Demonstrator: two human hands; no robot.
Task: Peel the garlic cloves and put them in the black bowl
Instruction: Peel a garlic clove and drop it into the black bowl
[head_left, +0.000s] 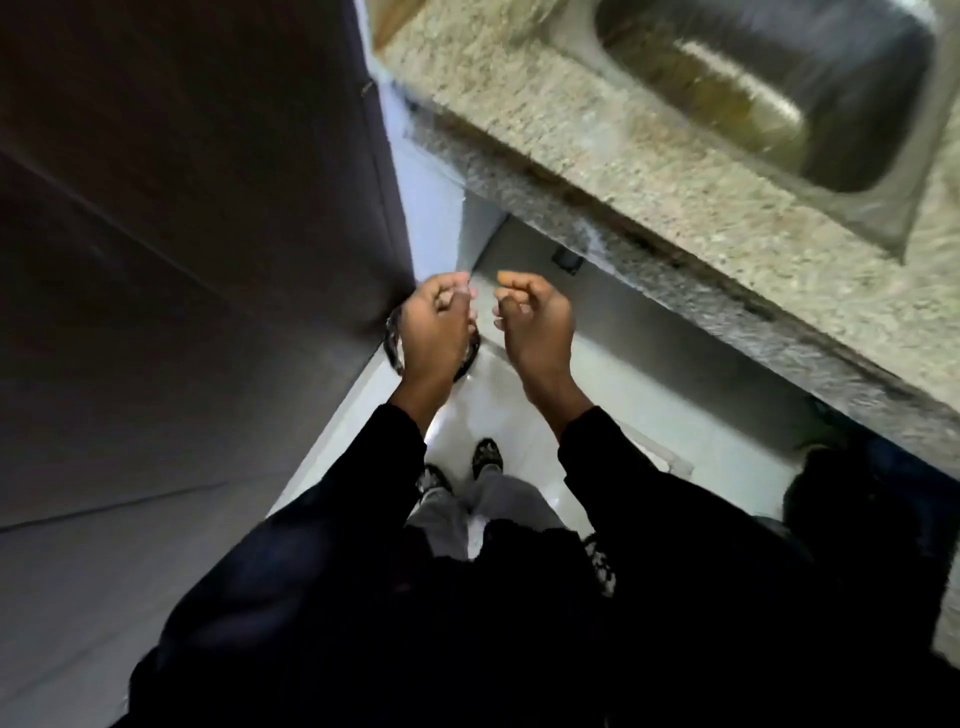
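Both hands raised over the floor (519, 395), worktop (649, 171) at two o'clock: left hand (434, 325) grip unclear, right hand (535, 325) curled, contents indiscernible.

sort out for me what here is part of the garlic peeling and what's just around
Part of the job:
- left hand, fingers curled on something small and pale, too blurred to name
- right hand, fingers curled, a small tan bit at the fingertips
- dark round container on the floor under the left hand, mostly hidden

Just around:
- granite counter
- steel sink
- dark cabinet door
- shoes
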